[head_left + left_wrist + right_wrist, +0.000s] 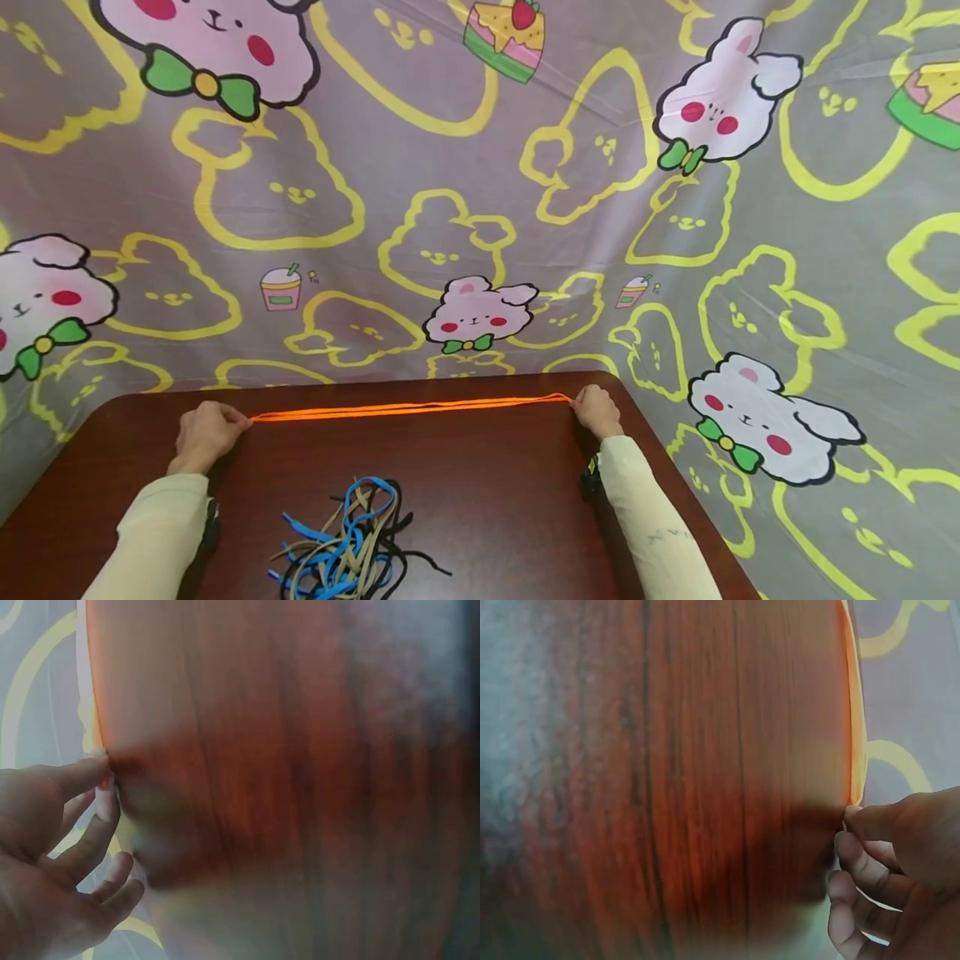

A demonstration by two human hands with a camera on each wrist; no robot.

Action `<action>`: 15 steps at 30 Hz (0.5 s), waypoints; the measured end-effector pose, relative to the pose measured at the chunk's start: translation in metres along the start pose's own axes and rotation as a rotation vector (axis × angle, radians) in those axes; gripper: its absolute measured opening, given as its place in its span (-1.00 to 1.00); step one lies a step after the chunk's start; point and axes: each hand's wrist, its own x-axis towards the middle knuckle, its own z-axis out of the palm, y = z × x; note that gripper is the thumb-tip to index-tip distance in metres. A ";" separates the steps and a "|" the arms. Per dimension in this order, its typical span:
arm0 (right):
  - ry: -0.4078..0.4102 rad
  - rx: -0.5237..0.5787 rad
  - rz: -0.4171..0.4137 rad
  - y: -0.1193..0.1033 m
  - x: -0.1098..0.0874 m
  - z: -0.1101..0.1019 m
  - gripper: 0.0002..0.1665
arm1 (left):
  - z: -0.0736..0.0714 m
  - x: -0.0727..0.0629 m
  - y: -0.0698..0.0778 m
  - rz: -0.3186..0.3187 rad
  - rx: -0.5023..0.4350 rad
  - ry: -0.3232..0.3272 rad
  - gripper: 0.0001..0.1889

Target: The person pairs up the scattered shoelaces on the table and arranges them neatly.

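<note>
An orange shoelace [405, 409], doubled into two strands, stretches nearly straight across the far part of the table. Its left end is pinched between thumb and fingertips of my left hand [207, 435]. My right hand [597, 410] pinches the other end near the table's far right corner. In the left wrist view the left hand [75, 855] has its thumb and forefinger together, the other fingers loosely bent. The right wrist view shows the orange lace [857, 712] running up from the pinch of the right hand [892, 862].
A tangled pile of blue, beige and black laces [348, 542] lies on the dark brown wooden table [495, 492], nearer to me and between the arms. A patterned cloth [465, 242] hangs behind the table and along its right side.
</note>
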 end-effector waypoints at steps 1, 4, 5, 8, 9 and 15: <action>0.002 -0.001 -0.002 0.000 0.001 0.000 -0.75 | 0.001 0.000 0.000 0.010 0.002 0.015 -0.80; 0.007 0.004 0.000 -0.002 0.002 0.000 -0.75 | 0.001 0.000 0.000 0.033 0.013 0.045 -0.79; 0.010 0.005 -0.002 -0.003 0.003 0.000 -0.75 | 0.001 0.000 0.000 0.033 0.019 0.046 -0.79; 0.020 0.004 -0.022 -0.003 0.004 0.002 -0.74 | -0.001 0.000 0.000 0.030 0.038 0.031 -0.80; 0.024 0.001 -0.031 -0.003 0.004 0.003 -0.74 | -0.001 0.000 0.000 0.026 0.040 0.024 -0.80; 0.047 0.002 -0.074 -0.003 0.003 0.005 -0.75 | 0.001 0.000 -0.001 0.018 0.007 0.046 -0.78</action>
